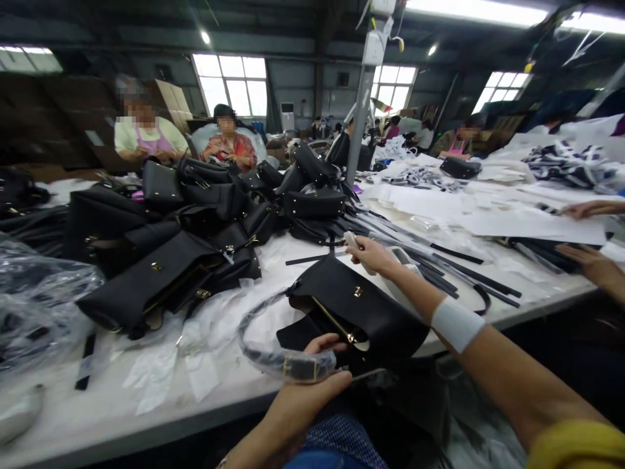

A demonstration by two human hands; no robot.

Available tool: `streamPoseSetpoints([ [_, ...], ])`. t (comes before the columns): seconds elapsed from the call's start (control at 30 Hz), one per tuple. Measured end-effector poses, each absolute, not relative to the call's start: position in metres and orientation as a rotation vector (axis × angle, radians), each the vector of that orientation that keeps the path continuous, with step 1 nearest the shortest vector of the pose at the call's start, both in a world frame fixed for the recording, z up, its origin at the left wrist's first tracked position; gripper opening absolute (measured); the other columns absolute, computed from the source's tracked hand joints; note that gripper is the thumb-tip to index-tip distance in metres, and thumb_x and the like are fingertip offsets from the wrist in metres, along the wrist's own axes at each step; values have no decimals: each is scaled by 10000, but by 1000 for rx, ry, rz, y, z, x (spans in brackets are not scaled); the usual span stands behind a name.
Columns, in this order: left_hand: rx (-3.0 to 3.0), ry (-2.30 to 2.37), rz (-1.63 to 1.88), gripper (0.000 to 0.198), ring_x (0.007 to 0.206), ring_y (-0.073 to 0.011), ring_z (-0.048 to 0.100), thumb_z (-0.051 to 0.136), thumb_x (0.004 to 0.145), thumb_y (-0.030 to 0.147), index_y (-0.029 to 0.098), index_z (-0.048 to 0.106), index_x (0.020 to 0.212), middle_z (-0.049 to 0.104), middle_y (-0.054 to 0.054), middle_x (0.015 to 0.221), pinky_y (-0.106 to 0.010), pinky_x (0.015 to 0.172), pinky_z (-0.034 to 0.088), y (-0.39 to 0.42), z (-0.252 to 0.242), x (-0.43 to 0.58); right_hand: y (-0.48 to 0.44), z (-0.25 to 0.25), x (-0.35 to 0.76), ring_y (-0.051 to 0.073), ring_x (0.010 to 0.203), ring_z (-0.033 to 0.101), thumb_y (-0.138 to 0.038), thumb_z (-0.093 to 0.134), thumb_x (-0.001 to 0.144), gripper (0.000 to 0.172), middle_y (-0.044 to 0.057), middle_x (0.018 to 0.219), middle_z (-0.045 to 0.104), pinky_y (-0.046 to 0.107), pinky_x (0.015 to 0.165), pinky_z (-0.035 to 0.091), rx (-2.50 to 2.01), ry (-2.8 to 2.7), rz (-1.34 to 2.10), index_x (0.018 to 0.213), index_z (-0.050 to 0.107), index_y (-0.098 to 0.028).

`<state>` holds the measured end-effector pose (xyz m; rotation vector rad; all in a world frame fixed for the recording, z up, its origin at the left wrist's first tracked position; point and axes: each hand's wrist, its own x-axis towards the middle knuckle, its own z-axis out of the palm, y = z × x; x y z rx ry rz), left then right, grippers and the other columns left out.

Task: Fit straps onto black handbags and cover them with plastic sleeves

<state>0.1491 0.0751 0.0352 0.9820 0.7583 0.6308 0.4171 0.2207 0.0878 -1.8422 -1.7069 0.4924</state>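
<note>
A black handbag (pixel 364 299) with a gold lock lies at the table's front edge, its flap partly lifted over a gold zip. My left hand (pixel 317 374) is closed at the bag's lower left side, fingers behind the plastic-wrapped handle (pixel 258 355) with its gold buckle. Above the bag's far edge, my right hand (pixel 374 255) is closed round a pale grey handle-like thing (pixel 352 244). Part of a white object (pixel 403 257) shows behind my right forearm; whether the two are one tool I cannot tell. A white band wraps that forearm.
Black handbags (pixel 195 195) are heaped at the left and middle. Clear plastic wrap (pixel 43 299) lies at far left. Black straps (pixel 439 273) spread across the white table (pixel 244 397). A metal post (pixel 360 117) rises behind. A co-worker's hands (pixel 593 260) touch white sheets at right.
</note>
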Motion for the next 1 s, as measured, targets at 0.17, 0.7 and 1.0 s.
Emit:
streamPoseSetpoints([
  [0.17,765,839,803,600,1271,-326,560,837,717,461,226,625,1227,624,-143,1351,-431,1042,472,61,27,136,238,74,407,245,1055,658,-328,625,951,270,110,1187,677,471,938,524,-1847,-1813,522,1148,660,-147],
  [0.7,1309,274,874,247,424,-54,401,493,1004,304,148,560,825,415,85,543,-177,496,436,197,203,276,98,99,416,271,1044,676,-416,715,850,339,68,1138,732,394,936,536,-1320,-2001,375,1135,711,-233],
  [1.0,1688,268,736,353,532,-74,509,588,936,450,131,654,1074,543,42,631,-189,549,439,159,181,255,89,25,391,325,1120,640,-378,642,912,216,114,1056,733,487,956,538,-1366,-1707,-176,1031,699,-208],
])
